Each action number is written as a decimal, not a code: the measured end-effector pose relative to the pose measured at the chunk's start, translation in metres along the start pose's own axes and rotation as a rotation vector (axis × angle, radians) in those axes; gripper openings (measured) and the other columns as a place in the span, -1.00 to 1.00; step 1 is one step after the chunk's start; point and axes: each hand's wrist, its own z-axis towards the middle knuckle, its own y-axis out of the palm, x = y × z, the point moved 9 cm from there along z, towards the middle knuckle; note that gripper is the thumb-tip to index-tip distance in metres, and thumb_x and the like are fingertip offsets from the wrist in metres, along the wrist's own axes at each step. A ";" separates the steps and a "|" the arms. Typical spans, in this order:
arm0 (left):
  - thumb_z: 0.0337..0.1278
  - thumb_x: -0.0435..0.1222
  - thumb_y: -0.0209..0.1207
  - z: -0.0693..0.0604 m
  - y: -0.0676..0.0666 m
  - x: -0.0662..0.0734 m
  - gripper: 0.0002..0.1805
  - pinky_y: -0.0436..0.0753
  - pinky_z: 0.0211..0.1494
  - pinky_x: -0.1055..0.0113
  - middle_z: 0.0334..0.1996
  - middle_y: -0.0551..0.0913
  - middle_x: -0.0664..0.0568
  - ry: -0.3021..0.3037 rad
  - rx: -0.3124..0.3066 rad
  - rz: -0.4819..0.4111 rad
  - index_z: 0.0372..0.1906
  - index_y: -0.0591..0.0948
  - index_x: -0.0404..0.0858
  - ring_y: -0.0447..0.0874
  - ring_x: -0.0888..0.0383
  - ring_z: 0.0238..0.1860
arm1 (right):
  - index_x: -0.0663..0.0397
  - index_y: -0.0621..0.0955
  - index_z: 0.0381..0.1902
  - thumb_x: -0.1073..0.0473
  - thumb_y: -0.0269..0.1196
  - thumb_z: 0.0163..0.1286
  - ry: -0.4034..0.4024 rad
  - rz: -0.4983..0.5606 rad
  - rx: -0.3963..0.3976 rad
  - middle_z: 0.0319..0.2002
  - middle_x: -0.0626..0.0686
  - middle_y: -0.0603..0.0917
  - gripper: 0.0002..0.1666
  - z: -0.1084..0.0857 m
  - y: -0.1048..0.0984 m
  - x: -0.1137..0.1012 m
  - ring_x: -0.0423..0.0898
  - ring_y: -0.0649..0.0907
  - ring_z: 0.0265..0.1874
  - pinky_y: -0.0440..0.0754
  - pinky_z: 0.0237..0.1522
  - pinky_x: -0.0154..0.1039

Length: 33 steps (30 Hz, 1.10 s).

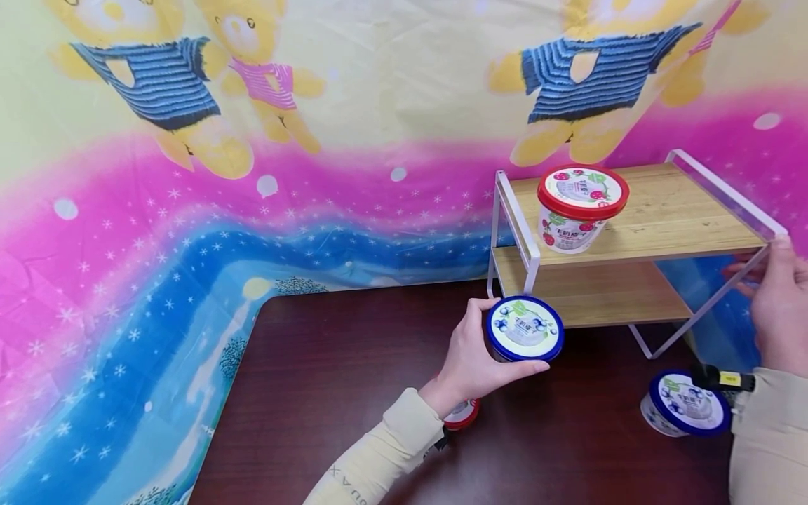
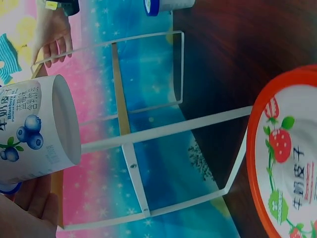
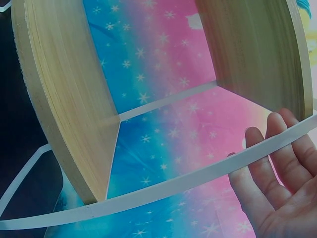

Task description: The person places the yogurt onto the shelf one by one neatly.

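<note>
My left hand (image 1: 470, 358) holds a white tub with a blue lid (image 1: 525, 327) in front of the shelf's left side, thumb in front and fingers behind. Blueberries are printed on this tub's side (image 2: 32, 131) in the left wrist view. My right hand (image 1: 783, 308) grips the right front corner of a two-tier wooden shelf (image 1: 688, 210) with a white metal frame. Its thumb lies at the top corner, and in the right wrist view its fingers (image 3: 282, 168) reach behind the white bar (image 3: 198, 181). A red-lidded strawberry tub (image 1: 581, 203) stands at the top board's left front.
Another blue-lidded tub (image 1: 688, 405) stands on the dark wood table (image 1: 328, 365) near my right sleeve. A second red-lidded tub (image 2: 292, 153) is on the table, mostly hidden under my left forearm in the head view. A printed bear cloth (image 1: 391, 126) hangs behind.
</note>
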 end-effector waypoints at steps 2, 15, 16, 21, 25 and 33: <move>-0.13 0.09 0.54 0.000 0.003 0.001 -0.01 0.61 0.09 0.39 0.23 0.47 0.23 0.001 -0.004 -0.001 0.38 0.22 0.01 0.43 0.33 0.23 | -0.45 0.54 0.30 -0.49 -0.05 0.38 0.004 0.001 0.003 -0.15 -0.42 0.57 -0.34 -0.002 0.000 -0.002 -0.51 0.52 -0.19 0.23 0.38 -0.35; -0.22 0.14 0.58 -0.003 0.019 0.002 0.02 0.57 0.14 0.39 0.20 0.50 0.25 0.004 -0.023 0.047 0.33 0.24 0.01 0.46 0.37 0.18 | -0.47 0.53 0.27 -0.47 -0.05 0.40 0.008 -0.001 0.013 -0.17 -0.42 0.56 -0.39 -0.008 0.002 -0.006 -0.52 0.53 -0.19 0.24 0.36 -0.38; -0.23 0.14 0.58 -0.003 0.020 0.003 0.03 0.57 0.14 0.38 0.19 0.50 0.25 0.002 -0.025 0.052 0.33 0.24 0.00 0.46 0.37 0.17 | -0.46 0.53 0.27 -0.48 -0.05 0.40 0.005 -0.004 0.013 -0.16 -0.42 0.56 -0.38 -0.006 0.001 -0.005 -0.52 0.53 -0.19 0.24 0.36 -0.37; -0.24 0.18 0.56 -0.004 0.026 0.003 0.05 0.57 0.14 0.37 0.17 0.48 0.25 -0.016 -0.055 0.063 0.36 0.23 0.03 0.45 0.38 0.16 | -0.45 0.53 0.29 -0.49 -0.06 0.40 -0.002 -0.007 0.013 -0.16 -0.41 0.56 -0.35 -0.002 0.000 -0.002 -0.52 0.53 -0.20 0.23 0.39 -0.33; -0.23 0.17 0.56 -0.004 0.030 0.005 0.04 0.58 0.14 0.36 0.19 0.47 0.26 -0.013 -0.073 0.057 0.37 0.23 0.05 0.44 0.38 0.18 | -0.46 0.53 0.29 -0.49 -0.06 0.39 -0.001 -0.009 0.012 -0.15 -0.41 0.56 -0.35 -0.002 0.001 -0.002 -0.53 0.53 -0.20 0.24 0.38 -0.33; -0.21 0.14 0.57 0.000 0.039 0.008 0.05 0.57 0.14 0.40 0.23 0.46 0.26 -0.002 -0.100 0.035 0.36 0.20 0.04 0.43 0.37 0.20 | -0.48 0.53 0.26 -0.47 -0.08 0.42 -0.008 -0.018 0.011 -0.15 -0.42 0.56 -0.40 -0.003 0.001 -0.003 -0.52 0.53 -0.17 0.25 0.36 -0.37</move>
